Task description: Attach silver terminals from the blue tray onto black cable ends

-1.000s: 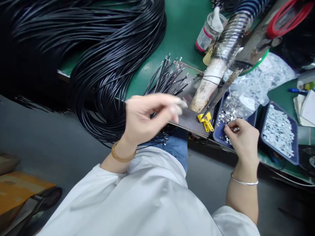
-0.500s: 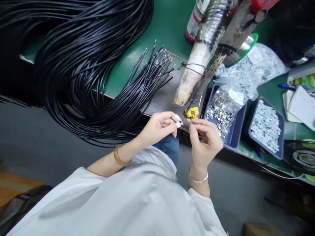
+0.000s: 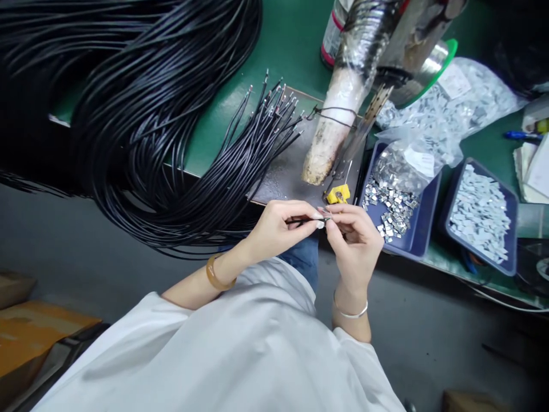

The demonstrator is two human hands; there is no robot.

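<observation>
The left fingers [image 3: 302, 207] pinch a black cable [image 3: 300, 220], its tip at the right fingers [image 3: 335, 236].

In the middle of the frame, the left hand [image 3: 277, 226] is covering part of a thin black cable [image 3: 303, 220], whose tip is showing too small to make out beside the right hand [image 3: 359, 237]; whatever the right fingertips are pinching is proving too tiny to tell. Those fingers are hiding the lower part of a yellow piece [image 3: 338, 193]. Right of centre, a clear bag [image 3: 401, 166] is covering part of a blue tray [image 3: 419, 234]. At the top, a bottle [image 3: 331, 38] is running out of frame, a hose [image 3: 329, 123] hiding its right side. The cable bundle [image 3: 171, 114] is passing beyond the upper left, papers [image 3: 530, 171] beyond the right edge.
</observation>
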